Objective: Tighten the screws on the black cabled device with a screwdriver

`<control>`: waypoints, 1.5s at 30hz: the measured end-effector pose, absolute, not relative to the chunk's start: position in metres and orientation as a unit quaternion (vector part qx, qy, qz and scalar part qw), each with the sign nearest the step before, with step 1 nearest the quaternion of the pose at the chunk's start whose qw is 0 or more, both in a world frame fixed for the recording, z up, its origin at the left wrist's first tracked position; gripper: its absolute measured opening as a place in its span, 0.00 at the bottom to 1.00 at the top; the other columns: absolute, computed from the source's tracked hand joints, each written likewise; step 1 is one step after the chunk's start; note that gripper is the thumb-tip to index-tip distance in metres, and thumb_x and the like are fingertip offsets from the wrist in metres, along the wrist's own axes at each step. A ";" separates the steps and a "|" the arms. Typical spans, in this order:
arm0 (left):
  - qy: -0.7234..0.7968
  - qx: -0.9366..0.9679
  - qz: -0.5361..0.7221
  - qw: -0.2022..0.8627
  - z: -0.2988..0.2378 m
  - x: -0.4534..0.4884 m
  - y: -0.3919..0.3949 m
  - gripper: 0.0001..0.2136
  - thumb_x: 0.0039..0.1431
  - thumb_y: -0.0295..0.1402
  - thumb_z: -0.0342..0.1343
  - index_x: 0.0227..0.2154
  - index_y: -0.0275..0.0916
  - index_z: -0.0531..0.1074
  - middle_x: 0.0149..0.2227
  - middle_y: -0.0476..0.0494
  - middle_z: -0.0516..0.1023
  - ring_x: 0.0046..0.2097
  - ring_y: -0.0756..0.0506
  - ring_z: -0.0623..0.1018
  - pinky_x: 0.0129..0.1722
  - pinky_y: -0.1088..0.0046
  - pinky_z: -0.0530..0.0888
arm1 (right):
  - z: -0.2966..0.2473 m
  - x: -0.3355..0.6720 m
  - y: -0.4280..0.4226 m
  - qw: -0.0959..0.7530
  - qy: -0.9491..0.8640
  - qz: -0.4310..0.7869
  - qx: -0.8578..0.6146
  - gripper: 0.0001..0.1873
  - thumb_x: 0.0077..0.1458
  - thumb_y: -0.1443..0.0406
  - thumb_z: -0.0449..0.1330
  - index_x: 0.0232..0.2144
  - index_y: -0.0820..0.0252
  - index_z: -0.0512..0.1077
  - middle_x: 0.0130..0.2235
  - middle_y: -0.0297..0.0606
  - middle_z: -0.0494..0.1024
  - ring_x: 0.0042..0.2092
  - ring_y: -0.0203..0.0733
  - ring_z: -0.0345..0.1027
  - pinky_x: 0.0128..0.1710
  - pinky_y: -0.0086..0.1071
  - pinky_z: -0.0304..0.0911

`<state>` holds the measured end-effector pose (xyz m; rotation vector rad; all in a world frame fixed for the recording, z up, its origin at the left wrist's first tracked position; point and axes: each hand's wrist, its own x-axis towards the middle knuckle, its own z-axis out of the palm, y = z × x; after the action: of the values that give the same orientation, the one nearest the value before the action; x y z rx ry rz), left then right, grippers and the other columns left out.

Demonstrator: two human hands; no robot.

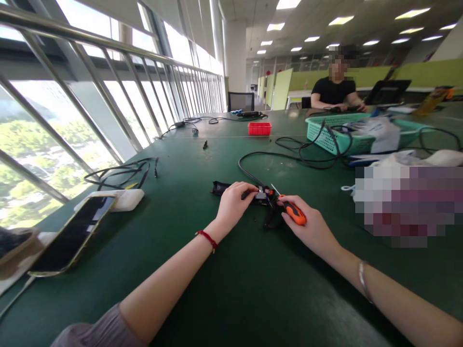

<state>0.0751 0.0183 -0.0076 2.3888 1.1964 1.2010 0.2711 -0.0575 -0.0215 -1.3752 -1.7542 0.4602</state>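
Note:
An opened black corded device point(272, 219) lies on the green table, with metal and coloured inner parts showing; its exact kind is not clear. My left hand point(236, 198) rests over its middle, fingers closed on a dark part of it. In my right hand point(307, 224) is a screwdriver point(295, 213) with an orange and black handle. Its thin shaft points up and to the left, just above the device and apart from the table. Part of the device is hidden behind my left fingers.
A red tray point(259, 128) stands farther back. To the right are a teal basket point(325, 137) with cables and bags, and a blurred-out bag point(408, 202). A phone point(74, 236) leans on a white block point(128, 199) at left. One person point(334, 91) sits across.

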 end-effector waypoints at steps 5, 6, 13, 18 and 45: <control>0.393 0.826 0.396 0.087 -0.006 0.076 0.019 0.04 0.57 0.25 0.56 0.32 0.38 0.76 0.35 0.47 0.80 0.39 0.47 0.76 0.41 0.70 0.73 | -0.020 0.271 -0.058 0.422 -0.698 0.185 -0.548 0.15 0.52 0.64 0.56 0.45 0.55 0.68 0.45 0.41 0.77 0.46 0.47 0.73 0.50 0.43 0.65; 0.383 0.835 0.388 0.072 -0.006 0.076 0.019 0.05 0.58 0.25 0.56 0.33 0.39 0.76 0.35 0.47 0.79 0.39 0.47 0.76 0.42 0.70 0.73 | -0.020 0.271 -0.058 0.424 -0.698 0.182 -0.547 0.15 0.52 0.65 0.56 0.45 0.55 0.68 0.45 0.41 0.77 0.46 0.47 0.73 0.49 0.43 0.66; 0.340 0.878 0.336 -0.024 -0.004 0.072 0.016 0.07 0.62 0.27 0.51 0.37 0.37 0.75 0.38 0.44 0.79 0.41 0.47 0.75 0.40 0.71 0.74 | -0.023 0.272 -0.057 0.420 -0.706 0.175 -0.543 0.16 0.52 0.65 0.55 0.46 0.54 0.67 0.45 0.40 0.77 0.46 0.47 0.73 0.50 0.43 0.65; 0.339 0.881 0.329 -0.031 -0.004 0.069 0.017 0.08 0.62 0.27 0.50 0.38 0.38 0.76 0.38 0.44 0.78 0.42 0.47 0.75 0.41 0.72 0.74 | -0.022 0.272 -0.057 0.418 -0.706 0.167 -0.546 0.16 0.52 0.65 0.55 0.45 0.54 0.67 0.44 0.40 0.77 0.44 0.47 0.73 0.47 0.43 0.66; 0.275 0.952 0.096 -0.092 -0.005 0.047 -0.024 0.10 0.63 0.24 0.47 0.40 0.37 0.73 0.39 0.43 0.74 0.38 0.47 0.73 0.35 0.74 0.72 | -0.020 0.268 -0.064 0.444 -0.682 0.245 -0.527 0.12 0.55 0.61 0.57 0.42 0.54 0.68 0.43 0.39 0.79 0.47 0.46 0.74 0.49 0.40 0.67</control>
<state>0.0473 -0.0244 -0.0045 3.1806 0.9194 0.3206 0.2680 -0.0640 -0.0199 -1.3057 -1.6912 0.6085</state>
